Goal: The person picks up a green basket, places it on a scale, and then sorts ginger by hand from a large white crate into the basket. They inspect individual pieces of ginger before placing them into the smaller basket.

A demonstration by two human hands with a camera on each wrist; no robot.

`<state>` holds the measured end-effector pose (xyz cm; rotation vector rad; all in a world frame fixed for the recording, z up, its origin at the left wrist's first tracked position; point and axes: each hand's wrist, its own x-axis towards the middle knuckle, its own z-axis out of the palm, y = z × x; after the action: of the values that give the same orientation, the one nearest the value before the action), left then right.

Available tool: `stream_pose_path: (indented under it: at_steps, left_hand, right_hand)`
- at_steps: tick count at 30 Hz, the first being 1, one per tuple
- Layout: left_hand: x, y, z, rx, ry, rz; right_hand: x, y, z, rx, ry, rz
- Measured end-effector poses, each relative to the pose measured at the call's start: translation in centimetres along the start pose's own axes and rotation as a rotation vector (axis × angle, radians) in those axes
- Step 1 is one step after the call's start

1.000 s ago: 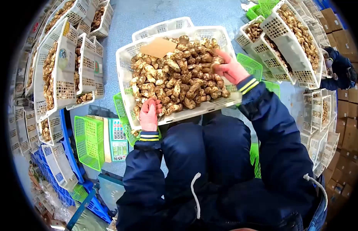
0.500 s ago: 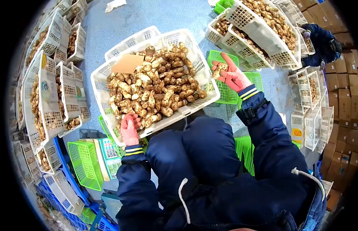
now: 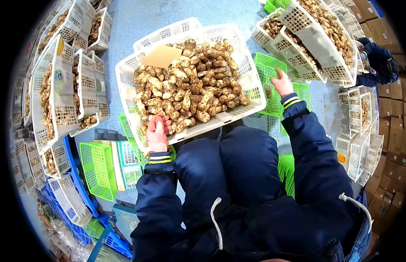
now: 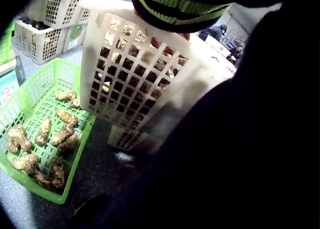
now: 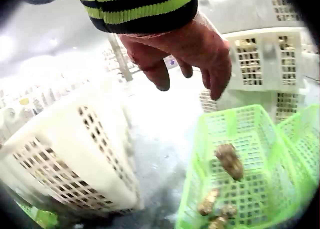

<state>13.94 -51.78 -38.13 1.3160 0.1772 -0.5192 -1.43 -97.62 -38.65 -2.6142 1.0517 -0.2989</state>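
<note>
A white plastic crate [image 3: 255, 109] heaped with stubby brown-and-cream mushrooms [image 3: 198, 83] sits tilted before my knees. At its near left corner my left hand [image 3: 158, 133] reaches over the rim and rests on the mushrooms, fingers bent; I cannot tell whether they grip one. The sleeve covers most of that hand in the left wrist view. My right hand [image 3: 281, 84] is over a green basket [image 3: 265, 65] beyond the crate's right side. Its fingers [image 5: 162, 79] hang loosely with nothing in them. Below is one mushroom [image 5: 230, 161], with a few smaller pieces [image 5: 209, 201] on the basket floor.
A flat cardboard piece [image 3: 161, 56] lies on the heap. At left are an empty-looking green basket [image 3: 98, 170] and a keypad device [image 3: 131, 159]. Another green basket [image 4: 65, 189] holds several mushrooms. Stacked white crates [image 3: 58, 91] flank both sides; another person [image 3: 380, 63] is far right.
My right hand took a mushroom from the heap, carried it right over the green basket and let it go. My left hand has stayed at the crate's corner. The head view has swung.
</note>
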Motion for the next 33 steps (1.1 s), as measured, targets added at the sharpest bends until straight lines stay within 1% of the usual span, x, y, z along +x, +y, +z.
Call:
stream_pose_path:
  at_steps: [2, 4, 6, 8, 10, 11, 12, 14, 15, 17, 18, 19, 20, 22, 23, 24, 26, 28, 29, 30, 32, 33]
  left_hand:
    - [-0.1, 0.3, 0.3, 0.003, 0.008, -0.01]
    - [-0.3, 0.6, 0.4, 0.006, 0.012, -0.018]
    - [-0.3, 0.5, 0.4, 0.0, 0.003, -0.026]
    - [-0.5, 0.6, 0.6, 0.021, 0.011, -0.012]
    - [-0.6, 0.6, 0.6, 0.015, -0.015, -0.002]
    - [-0.4, 0.4, 0.5, -0.007, -0.014, -0.001]
    - [-0.2, 0.3, 0.3, -0.026, -0.032, -0.021]
    - [-0.2, 0.2, 0.3, 0.012, -0.044, -0.024]
    - [-0.1, 0.1, 0.2, 0.004, -0.052, -0.012]
    - [-0.2, -0.1, 0.1, -0.021, -0.068, 0.013]
    - [-0.4, 0.1, 0.5, -0.077, -0.025, 0.006]
    - [-0.3, 0.3, 0.7, -0.06, -0.005, -0.014]
    - [-0.3, 0.6, 0.9, -0.043, 0.015, -0.035]
    - [-0.3, 0.4, 0.7, -0.053, 0.016, -0.011]
    - [-0.2, 0.3, 0.6, -0.06, 0.016, -0.019]
    - [-0.2, 0.2, 0.6, -0.066, 0.012, -0.027]
    - [-0.3, 0.4, 0.9, -0.063, 0.019, -0.025]
    - [0.0, 0.7, 0.6, -0.089, -0.024, -0.039]
    - [-0.1, 1.2, 0.6, -0.076, -0.025, -0.069]
    - [-0.4, 2.1, 1.0, -0.075, -0.021, -0.063]
    - [-1.8, 4.2, 2.3, -0.114, -0.199, -0.128]
    - [-2.2, 5.4, 3.1, -0.113, -0.284, -0.159]
  right_hand:
    - [0.5, -8.5, -3.6, 0.37, -0.068, -0.046]
    - [1.1, -14.4, -4.5, 0.485, -0.336, -0.115]
    - [1.5, -17.8, -1.6, 0.318, -0.616, -0.259]
    - [1.7, -19.2, 3.5, -0.007, -0.79, -0.298]
    - [0.6, -20.9, 6.4, -0.205, -0.779, -0.221]
    - [0.6, -21.4, 6.8, -0.194, -0.771, -0.228]
    - [0.6, -21.8, 6.6, -0.172, -0.816, -0.163]
    - [0.6, -22.2, 5.6, -0.151, -0.83, -0.036]
    - [0.4, -22.0, 5.8, -0.14, -0.784, -0.055]
    - [0.4, -21.7, 6.0, -0.092, -0.764, -0.063]
    - [0.5, -21.8, 6.1, -0.061, -0.746, -0.059]
    - [0.8, -21.9, 6.2, -0.098, -0.731, -0.12]
    - [1.3, -21.6, 6.0, -0.113, -0.758, -0.145]
    - [1.5, -21.2, 3.7, 0.03, -0.786, -0.059]
    - [0.6, -20.8, 3.0, 0.054, -0.535, -0.034]
    - [1.4, -18.9, 3.5, 0.203, -0.58, -0.014]
    - [0.7, -18.1, 0.8, 0.774, -0.599, 0.012]
    - [-0.7, -20.4, -4.2, 0.805, -0.526, -0.073]
    - [-1.0, -21.1, -5.5, 0.795, -0.522, -0.112]
    - [-1.1, -21.1, -5.8, 0.617, -0.441, -0.188]
    - [-1.9, -22.9, -6.9, 0.704, -0.412, -0.383]
    - [-2.5, -25.0, -9.1, 0.685, -0.602, -0.302]
